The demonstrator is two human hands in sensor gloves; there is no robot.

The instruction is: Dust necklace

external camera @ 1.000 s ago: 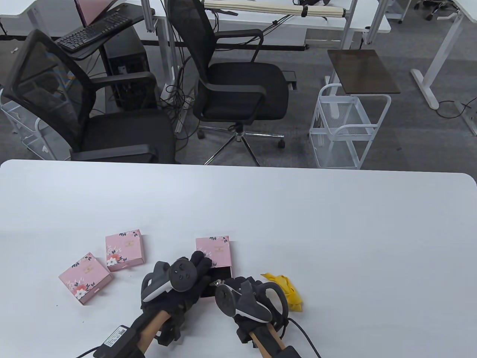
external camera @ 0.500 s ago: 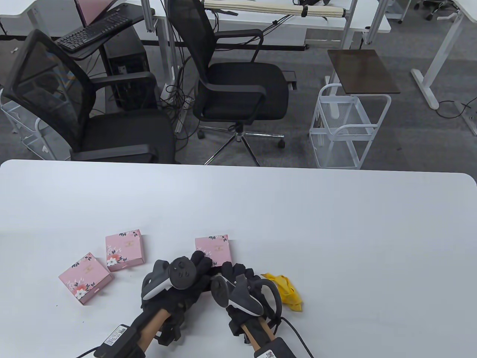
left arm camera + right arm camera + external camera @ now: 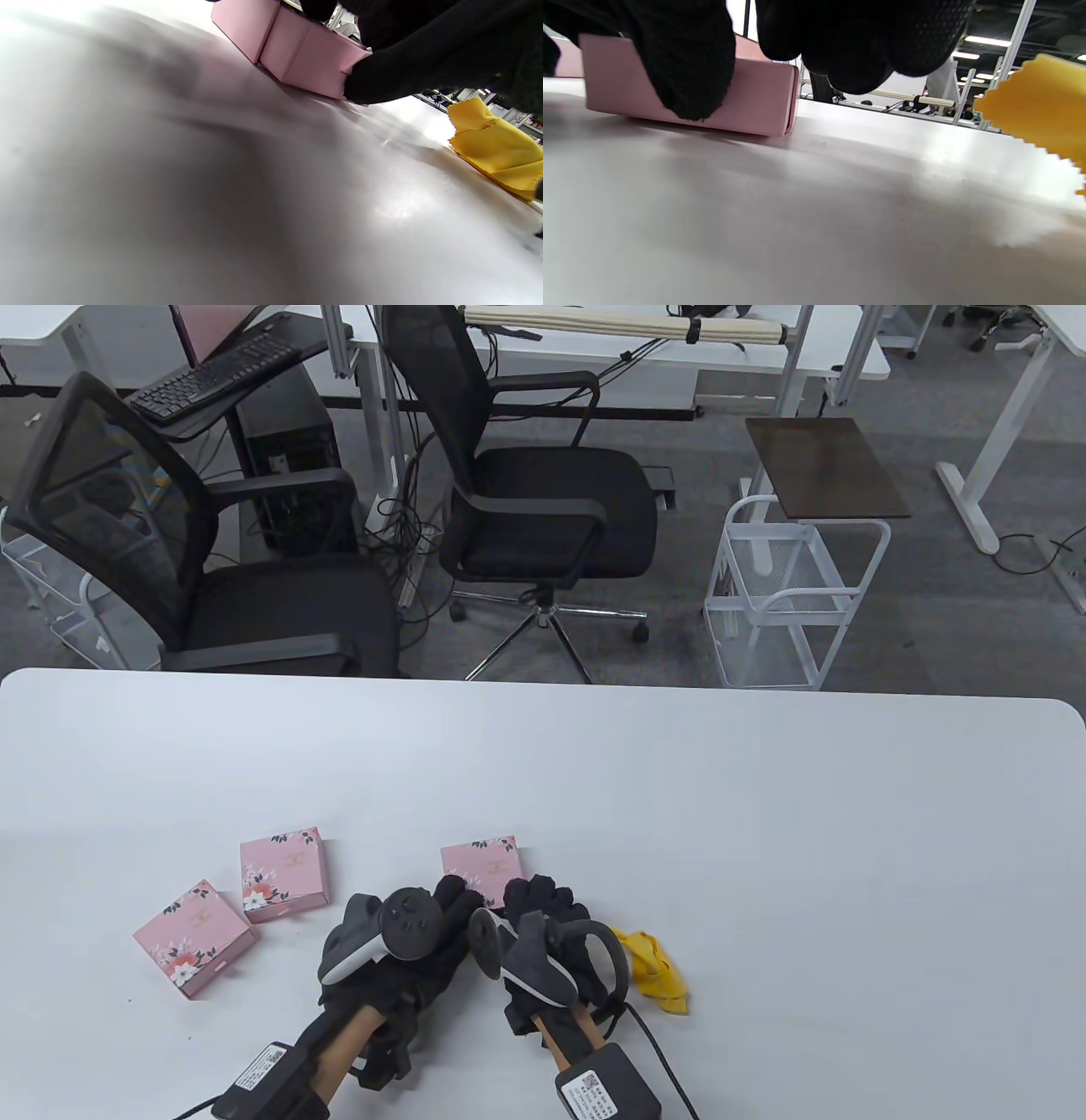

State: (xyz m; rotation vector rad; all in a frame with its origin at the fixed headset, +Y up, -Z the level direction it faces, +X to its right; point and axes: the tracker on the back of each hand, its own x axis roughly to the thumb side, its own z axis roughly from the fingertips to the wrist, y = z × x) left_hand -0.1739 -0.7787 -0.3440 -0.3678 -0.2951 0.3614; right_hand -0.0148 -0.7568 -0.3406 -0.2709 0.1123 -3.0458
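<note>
A pink floral jewellery box [image 3: 481, 861] lies on the white table [image 3: 679, 814]; its drawer looks pushed in and no necklace shows. My left hand [image 3: 458, 897] grips the box's near left side, its fingers [image 3: 316, 5] curled over the box [image 3: 297, 51]. My right hand [image 3: 536, 901] is at the box's near right corner, fingers curled. Its thumb [image 3: 685, 63] lies against the box's side [image 3: 755, 101]. A crumpled yellow cloth [image 3: 657, 971] lies just right of the right hand, also seen close by as the cloth [image 3: 496, 148] and the cloth [image 3: 1039, 110].
Two more shut pink boxes lie to the left, one box [image 3: 282, 872] farther back and one box [image 3: 193, 937] nearer. Black office chairs [image 3: 543, 500] and a white wire cart [image 3: 789, 602] stand beyond the table's far edge.
The box's black drawer, open with something shiny inside a second ago, is now pushed in. My right hand moved forward and left against the box, away from the cloth. The left hand stayed.
</note>
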